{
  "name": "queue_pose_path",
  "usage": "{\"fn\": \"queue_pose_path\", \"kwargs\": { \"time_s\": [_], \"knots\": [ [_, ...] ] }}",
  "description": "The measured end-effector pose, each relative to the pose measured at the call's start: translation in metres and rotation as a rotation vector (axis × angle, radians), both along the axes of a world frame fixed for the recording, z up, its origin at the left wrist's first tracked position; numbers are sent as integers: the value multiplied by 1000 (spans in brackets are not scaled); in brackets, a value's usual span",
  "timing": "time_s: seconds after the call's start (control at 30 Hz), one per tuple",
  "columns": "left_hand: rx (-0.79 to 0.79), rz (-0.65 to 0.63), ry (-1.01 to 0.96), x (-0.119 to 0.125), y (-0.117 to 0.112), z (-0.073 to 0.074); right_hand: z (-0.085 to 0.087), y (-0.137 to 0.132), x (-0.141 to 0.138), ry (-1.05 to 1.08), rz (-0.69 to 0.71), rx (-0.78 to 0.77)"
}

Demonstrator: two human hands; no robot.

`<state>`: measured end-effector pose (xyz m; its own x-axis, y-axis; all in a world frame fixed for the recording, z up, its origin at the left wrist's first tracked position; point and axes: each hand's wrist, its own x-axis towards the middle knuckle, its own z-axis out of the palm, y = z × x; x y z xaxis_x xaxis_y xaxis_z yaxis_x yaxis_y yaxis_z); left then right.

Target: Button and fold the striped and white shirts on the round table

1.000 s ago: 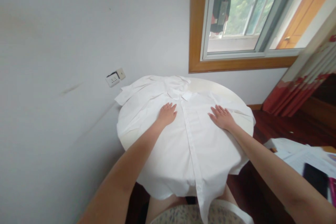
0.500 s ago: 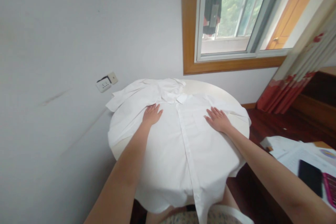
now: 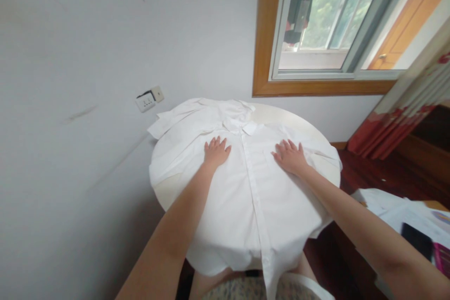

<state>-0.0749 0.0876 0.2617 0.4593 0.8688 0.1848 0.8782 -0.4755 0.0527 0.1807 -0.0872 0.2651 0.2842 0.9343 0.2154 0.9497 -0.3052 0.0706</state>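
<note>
A white button-front shirt [image 3: 232, 197] lies spread face up over a round white table [image 3: 281, 115], its collar toward the wall and its hem hanging over the near edge. Flat on the shirt's left chest side rests my left hand [image 3: 216, 152], fingers spread. My right hand [image 3: 290, 155] presses on the other chest side near the pocket, its fingers also apart. One sleeve is bunched and folded at the far left; the other reaches over the table's right edge.
Behind the table is a wall with a socket [image 3: 146, 101] and a wood-framed window [image 3: 265, 86]. A red and cream curtain [image 3: 378, 131] hangs at right. At lower right, papers [image 3: 393, 213], a dark phone-like slab [image 3: 417, 240] and a pink object [image 3: 442, 257] lie on a surface.
My left hand has slid across the shirt toward the placket, away from the sleeve side. My right hand stays in nearly the same place. The camera view has shifted slightly.
</note>
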Motion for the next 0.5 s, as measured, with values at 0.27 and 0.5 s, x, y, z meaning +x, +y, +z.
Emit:
{"fn": "queue_pose_path", "kwargs": {
  "time_s": [0.27, 0.5],
  "knots": [
    [16, -7, -20, -2, -6, 5, -2, 79, -25, 146, 190, -53],
    [24, 3, -32, -2, -4, 2, 0, 131, 1, 214, 56, -88]
  ]
}}
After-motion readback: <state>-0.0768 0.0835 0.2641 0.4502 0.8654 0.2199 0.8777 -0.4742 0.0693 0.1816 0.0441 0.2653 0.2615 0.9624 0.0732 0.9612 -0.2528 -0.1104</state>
